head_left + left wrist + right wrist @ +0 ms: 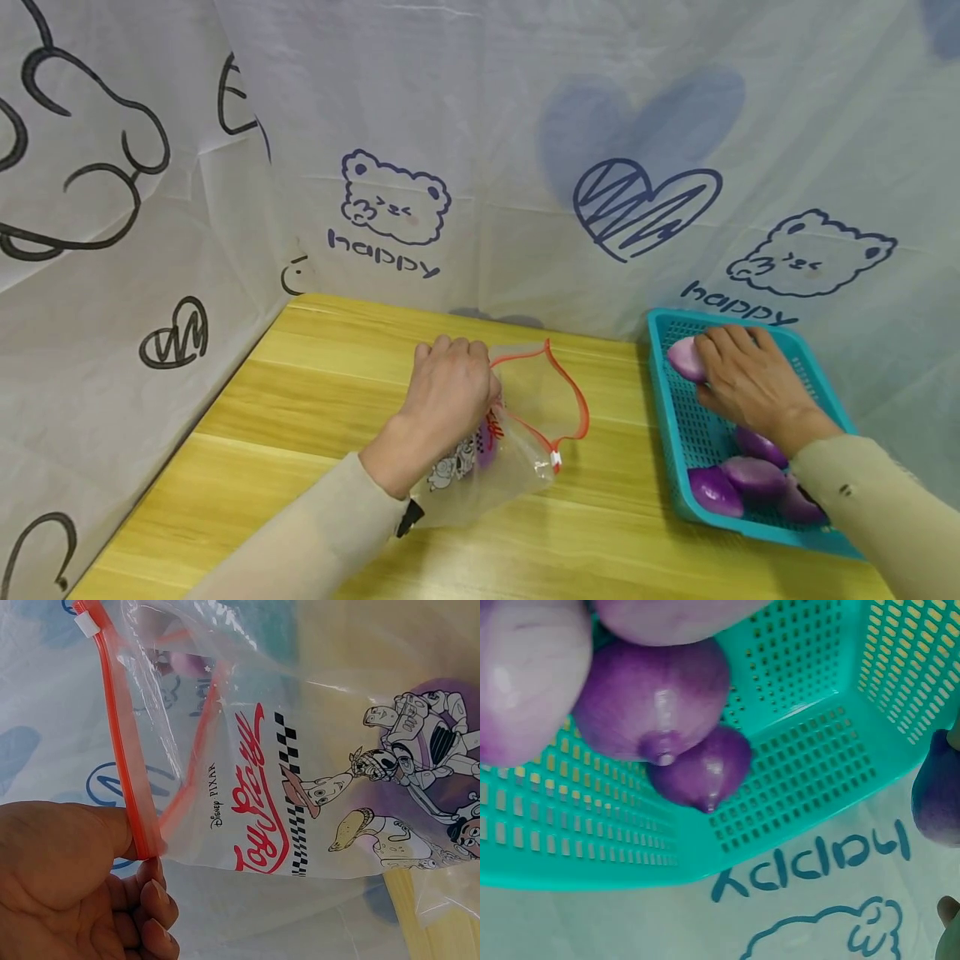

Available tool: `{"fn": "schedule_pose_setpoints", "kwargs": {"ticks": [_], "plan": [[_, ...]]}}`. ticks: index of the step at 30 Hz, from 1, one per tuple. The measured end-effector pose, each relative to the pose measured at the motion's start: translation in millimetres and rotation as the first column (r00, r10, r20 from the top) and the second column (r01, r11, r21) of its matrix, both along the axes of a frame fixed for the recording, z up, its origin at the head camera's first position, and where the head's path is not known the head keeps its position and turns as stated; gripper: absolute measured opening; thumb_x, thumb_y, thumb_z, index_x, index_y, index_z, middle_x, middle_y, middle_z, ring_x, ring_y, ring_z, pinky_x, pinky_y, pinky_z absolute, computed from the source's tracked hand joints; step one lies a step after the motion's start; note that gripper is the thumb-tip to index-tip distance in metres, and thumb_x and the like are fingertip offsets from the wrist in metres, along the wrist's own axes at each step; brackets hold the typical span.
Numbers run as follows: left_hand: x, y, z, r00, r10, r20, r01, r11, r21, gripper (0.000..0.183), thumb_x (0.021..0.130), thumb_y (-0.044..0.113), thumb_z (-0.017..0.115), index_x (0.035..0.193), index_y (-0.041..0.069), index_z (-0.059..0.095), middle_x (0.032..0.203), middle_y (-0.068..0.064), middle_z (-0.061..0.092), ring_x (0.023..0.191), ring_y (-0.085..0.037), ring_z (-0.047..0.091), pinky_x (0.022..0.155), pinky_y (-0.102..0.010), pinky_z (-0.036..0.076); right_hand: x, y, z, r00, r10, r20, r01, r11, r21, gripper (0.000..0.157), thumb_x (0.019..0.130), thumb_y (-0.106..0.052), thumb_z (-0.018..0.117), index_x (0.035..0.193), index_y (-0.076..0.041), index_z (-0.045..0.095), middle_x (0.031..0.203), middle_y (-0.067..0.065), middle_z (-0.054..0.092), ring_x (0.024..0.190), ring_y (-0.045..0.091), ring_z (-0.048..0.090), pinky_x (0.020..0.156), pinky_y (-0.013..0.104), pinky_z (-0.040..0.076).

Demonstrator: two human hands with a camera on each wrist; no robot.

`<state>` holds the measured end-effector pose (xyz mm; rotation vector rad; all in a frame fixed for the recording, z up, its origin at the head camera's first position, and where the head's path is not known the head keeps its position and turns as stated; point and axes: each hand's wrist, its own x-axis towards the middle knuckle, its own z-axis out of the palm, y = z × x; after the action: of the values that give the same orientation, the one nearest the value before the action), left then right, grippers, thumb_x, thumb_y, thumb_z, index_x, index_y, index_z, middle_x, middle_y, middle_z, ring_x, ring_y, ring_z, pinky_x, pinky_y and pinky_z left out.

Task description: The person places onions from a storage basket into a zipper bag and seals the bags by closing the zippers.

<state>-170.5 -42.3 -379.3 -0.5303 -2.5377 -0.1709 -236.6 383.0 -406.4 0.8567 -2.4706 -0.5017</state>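
My left hand (448, 385) pinches the orange-edged rim of a clear zip bag (495, 496) between thumb and fingers. Its mouth gapes towards the right, with a white slider (87, 625) on the zip strip. Red "Toy Story" lettering and cartoon figures mark the bag, and something purple (442, 784) shows through the plastic. Over the far part of a turquoise basket (678, 450), my right hand (750, 379) holds a purple onion (686, 360); in the right wrist view that onion (936, 796) is cut off by the edge. Several more purple onions (716, 492) lie in the basket's near end.
A wood-grain table (300, 400) bears the bag and the basket. Behind it and along the left hangs a white sheet (510, 250) printed with hearts, bears and "happy". The basket's raised rim (662, 417) stands between its onions and the bag.
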Motion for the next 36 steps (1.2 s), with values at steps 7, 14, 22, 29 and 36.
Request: {"fn": "schedule_pose_setpoints", "kwargs": {"ticks": [7,14,22,29,36], "plan": [[0.5,0,1.0,1.0,0.0,0.022,0.0,1.0,0.0,0.026,0.084,0.018,0.058,0.064,0.016,0.042,0.06,0.002,0.036,0.059,-0.019,0.033,0.058,-0.031,0.019,2.5,-17,8.1,1.0,0.001,-0.003,-0.001,1.0,0.0,0.07,0.071,-0.04,0.075,0.119,0.002,0.045,0.113,0.021,0.049,0.107,0.041,0.047,0.094,0.056,0.04],[1.0,-1,1.2,1.0,0.001,0.024,-0.001,1.0,0.006,0.025,0.084,0.018,0.058,0.064,0.016,0.043,0.059,0.003,0.037,0.058,-0.019,0.033,0.058,-0.031,0.018,5.0,-35,12.6,0.998,0.05,-0.03,-0.05,0.999,0.0,0.068,0.072,-0.039,0.072,0.119,0.003,0.045,0.114,0.022,0.05,0.106,0.042,0.048,0.093,0.055,0.04],[2.0,-1,1.5,1.0,0.001,0.016,-0.001,1.0,0.01,0.025,0.084,0.018,0.059,0.064,0.016,0.044,0.059,0.003,0.038,0.059,-0.019,0.033,0.058,-0.031,0.018,8.1,-54,17.9,0.998,0.064,-0.026,-0.065,0.998,-0.015,0.067,0.073,-0.039,0.074,0.118,0.001,0.045,0.115,0.021,0.05,0.107,0.041,0.047,0.096,0.056,0.039],[1.8,-1,1.9,1.0,0.005,0.016,-0.005,1.0,0.002,0.024,0.085,0.018,0.057,0.065,0.016,0.044,0.06,0.003,0.039,0.059,-0.018,0.033,0.058,-0.03,0.018,11.1,-71,20.6,0.99,0.137,-0.045,-0.14,0.987,-0.073,0.06,0.075,-0.037,0.068,0.118,0.0,0.048,0.115,0.02,0.052,0.109,0.04,0.047,0.095,0.056,0.039],[1.6,-2,3.3,1.0,0.007,0.026,-0.008,1.0,0.009,0.024,0.085,0.017,0.056,0.064,0.016,0.043,0.06,0.002,0.039,0.059,-0.019,0.035,0.058,-0.031,0.02,17.9,-96,26.9,0.979,0.195,-0.059,-0.2,0.975,-0.096,0.053,0.084,-0.04,0.052,0.119,-0.001,0.048,0.115,0.018,0.053,0.109,0.039,0.048,0.096,0.055,0.039]]}}
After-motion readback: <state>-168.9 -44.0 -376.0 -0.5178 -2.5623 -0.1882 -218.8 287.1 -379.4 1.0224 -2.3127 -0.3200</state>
